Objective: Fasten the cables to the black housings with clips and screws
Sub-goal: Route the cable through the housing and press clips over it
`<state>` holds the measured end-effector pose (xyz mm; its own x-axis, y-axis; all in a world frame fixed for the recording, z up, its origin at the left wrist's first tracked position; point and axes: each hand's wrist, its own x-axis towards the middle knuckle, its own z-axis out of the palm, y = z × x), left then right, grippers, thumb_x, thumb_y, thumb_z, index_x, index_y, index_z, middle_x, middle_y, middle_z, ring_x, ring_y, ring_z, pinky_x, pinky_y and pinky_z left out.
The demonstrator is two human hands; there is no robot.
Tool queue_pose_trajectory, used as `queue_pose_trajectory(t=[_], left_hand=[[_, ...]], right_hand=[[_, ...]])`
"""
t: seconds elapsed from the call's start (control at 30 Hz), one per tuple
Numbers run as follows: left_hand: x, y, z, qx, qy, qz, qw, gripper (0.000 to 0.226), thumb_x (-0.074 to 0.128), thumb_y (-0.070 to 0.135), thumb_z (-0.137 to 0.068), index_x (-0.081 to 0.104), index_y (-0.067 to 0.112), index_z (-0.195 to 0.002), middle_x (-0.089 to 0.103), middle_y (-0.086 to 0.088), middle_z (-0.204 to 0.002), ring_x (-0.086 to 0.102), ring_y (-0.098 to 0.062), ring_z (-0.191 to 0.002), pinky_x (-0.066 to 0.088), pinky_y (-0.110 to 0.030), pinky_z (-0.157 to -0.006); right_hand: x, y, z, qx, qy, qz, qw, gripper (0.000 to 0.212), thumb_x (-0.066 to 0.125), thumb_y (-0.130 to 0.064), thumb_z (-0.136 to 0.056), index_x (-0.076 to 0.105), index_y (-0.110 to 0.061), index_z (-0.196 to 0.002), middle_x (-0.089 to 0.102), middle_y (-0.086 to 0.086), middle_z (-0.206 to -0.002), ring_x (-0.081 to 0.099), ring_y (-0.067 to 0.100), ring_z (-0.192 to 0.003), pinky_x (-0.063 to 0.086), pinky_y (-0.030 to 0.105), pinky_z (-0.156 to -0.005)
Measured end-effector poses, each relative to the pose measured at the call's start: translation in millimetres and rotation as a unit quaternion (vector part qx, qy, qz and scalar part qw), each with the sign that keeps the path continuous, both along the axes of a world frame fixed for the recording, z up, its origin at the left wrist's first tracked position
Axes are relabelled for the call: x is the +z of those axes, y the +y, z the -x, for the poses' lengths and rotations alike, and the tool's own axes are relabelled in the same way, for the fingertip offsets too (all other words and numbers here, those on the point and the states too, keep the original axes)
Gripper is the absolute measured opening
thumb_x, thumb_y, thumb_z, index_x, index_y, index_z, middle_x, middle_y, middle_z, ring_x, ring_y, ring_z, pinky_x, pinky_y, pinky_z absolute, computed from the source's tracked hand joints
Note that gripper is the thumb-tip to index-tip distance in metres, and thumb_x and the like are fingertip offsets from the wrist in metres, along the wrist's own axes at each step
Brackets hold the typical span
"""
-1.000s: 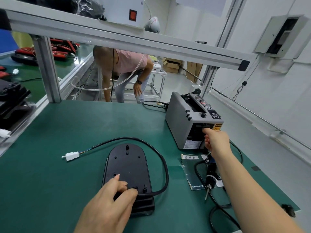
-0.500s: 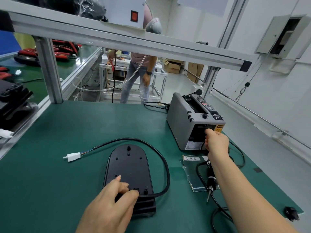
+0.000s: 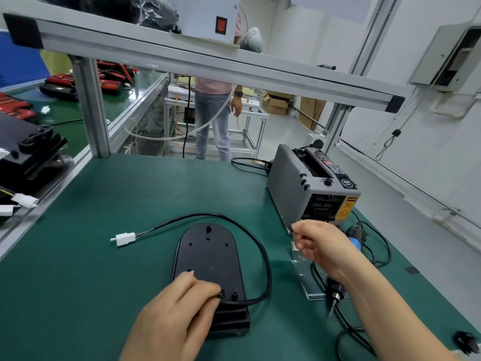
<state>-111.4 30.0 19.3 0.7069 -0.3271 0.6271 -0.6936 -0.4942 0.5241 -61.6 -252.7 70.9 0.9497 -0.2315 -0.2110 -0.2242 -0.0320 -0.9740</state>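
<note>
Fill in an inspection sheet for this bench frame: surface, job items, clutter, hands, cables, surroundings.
Surface: green bench mat, mostly bare.
Job's things: black housing lying flat; black cable looping around its right side, ending in a white connector.
Clutter: grey tape dispenser; electric screwdriver on a clear bag.
Hands: left hand pressing the housing's near end; right hand pinched just below the dispenser, contents unclear.
Cables: screwdriver cord coiled at right.
Surroundings: aluminium frame; a person standing beyond.
</note>
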Motion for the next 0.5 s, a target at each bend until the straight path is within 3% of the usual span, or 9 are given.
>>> queue_pose_trajectory(t=[0.13,0.27,0.37,0.43,0.5], left_hand=[[9.6,5.5,-4.3,-0.003,0.1,0.056,0.993,0.01,0.059,0.029,-0.088,0.063,0.038,-0.085,0.06,0.019,-0.082,0.061,-0.003,-0.079,0.045,-0.011,-0.077],[11.8,11.5,-19.7,0.06,0.204,0.152,0.965,0.025,0.064,0.012,-0.085,0.068,0.036,-0.082,0.066,0.021,-0.088,0.059,0.004,-0.088,0.038,-0.002,-0.072],[13.1,20.4,-40.7,0.113,0.244,0.138,0.953,0.03,0.058,0.013,-0.09,0.064,0.041,-0.081,0.065,0.021,-0.09,0.056,0.009,-0.091,0.037,-0.001,-0.073],[14.0,24.9,-53.9,0.117,0.286,0.096,0.946,0.028,0.053,0.015,-0.093,0.061,0.041,-0.086,0.065,0.017,-0.095,0.058,0.002,-0.094,0.043,-0.011,-0.081],[16.2,26.8,-63.2,0.11,0.34,0.051,0.932,0.024,0.05,0.019,-0.095,0.061,0.039,-0.088,0.067,0.009,-0.09,0.064,-0.011,-0.085,0.052,-0.031,-0.082]], right_hand=[[1.2,36.0,6.6,0.105,0.013,0.016,0.994,0.024,0.062,-0.013,-0.085,0.067,-0.02,-0.063,0.06,0.001,-0.063,0.054,0.007,-0.055,0.043,0.017,-0.054],[3.7,66.6,6.7,0.165,-0.006,0.059,0.985,0.021,0.064,-0.017,-0.085,0.066,-0.022,-0.065,0.061,-0.005,-0.064,0.052,0.003,-0.06,0.04,0.016,-0.058],[5.5,85.8,1.7,0.203,-0.034,0.124,0.971,0.016,0.066,-0.015,-0.083,0.065,-0.024,-0.069,0.062,-0.014,-0.067,0.053,-0.002,-0.064,0.04,0.012,-0.06],[7.5,96.3,-2.9,0.223,-0.051,0.16,0.96,0.012,0.071,-0.016,-0.081,0.065,-0.022,-0.073,0.063,-0.012,-0.071,0.054,0.0,-0.067,0.042,0.013,-0.067],[9.1,103.8,-8.0,0.238,-0.054,0.193,0.95,0.011,0.073,-0.018,-0.079,0.065,-0.022,-0.073,0.063,-0.01,-0.072,0.055,0.002,-0.068,0.043,0.013,-0.069]])
